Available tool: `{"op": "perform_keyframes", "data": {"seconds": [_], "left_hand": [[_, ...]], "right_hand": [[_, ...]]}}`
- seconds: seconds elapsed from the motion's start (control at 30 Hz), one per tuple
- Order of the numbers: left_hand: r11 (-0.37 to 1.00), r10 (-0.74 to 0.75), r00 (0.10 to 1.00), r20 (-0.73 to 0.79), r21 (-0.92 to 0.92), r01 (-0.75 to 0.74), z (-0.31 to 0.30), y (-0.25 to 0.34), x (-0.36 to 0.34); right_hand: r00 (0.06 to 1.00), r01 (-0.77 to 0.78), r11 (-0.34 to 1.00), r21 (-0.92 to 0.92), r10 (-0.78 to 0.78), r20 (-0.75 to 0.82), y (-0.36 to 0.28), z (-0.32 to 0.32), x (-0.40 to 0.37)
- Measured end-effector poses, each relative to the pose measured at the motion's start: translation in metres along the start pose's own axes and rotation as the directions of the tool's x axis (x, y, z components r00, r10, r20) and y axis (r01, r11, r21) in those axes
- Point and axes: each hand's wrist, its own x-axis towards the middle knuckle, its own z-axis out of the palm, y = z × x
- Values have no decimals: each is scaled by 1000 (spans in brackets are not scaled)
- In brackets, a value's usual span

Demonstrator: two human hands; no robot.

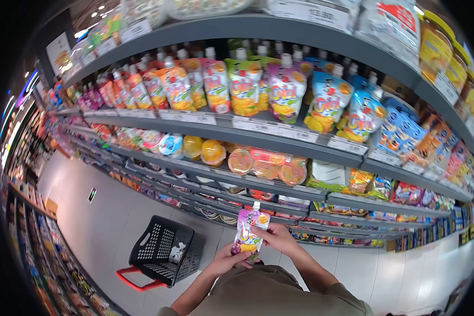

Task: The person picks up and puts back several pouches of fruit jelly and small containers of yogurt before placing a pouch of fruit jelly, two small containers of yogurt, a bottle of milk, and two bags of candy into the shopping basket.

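A purple spouted drink pouch [249,231] with a white cap is held upright in front of my body. My left hand [231,258] grips its lower left side, the thumb lying across the front. On the right edge, my right hand [275,236] pinches the pouch with its thumb on the printed face. Similar spouted pouches stand on the shelf above, among them a purple one [287,90], a green one [244,87] and a blue one [327,100].
A black shopping basket [159,247] with a red handle [139,282] is on the floor to my left, with a small white item [177,253] inside. Shelves with price tags [274,129] curve across the front. Another stocked shelf [58,253] lines the left side of the aisle floor [105,210].
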Motion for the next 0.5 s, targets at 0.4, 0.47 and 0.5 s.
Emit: {"op": "perform_keyframes", "data": {"seconds": [0.4, 0.47, 0.5], "left_hand": [[997, 71, 995, -66, 32, -69, -3, -9, -14], [996, 73, 995, -70, 47, -70, -5, -12, -15], [992, 115, 990, -77, 53, -111, -5, -16, -15]], "right_hand": [[993, 0, 993, -121, 14, 119, -3, 12, 5], [992, 11, 989, -146, 8, 126, -5, 14, 6], [994, 44, 979, -198, -23, 106, -8, 14, 6]]}}
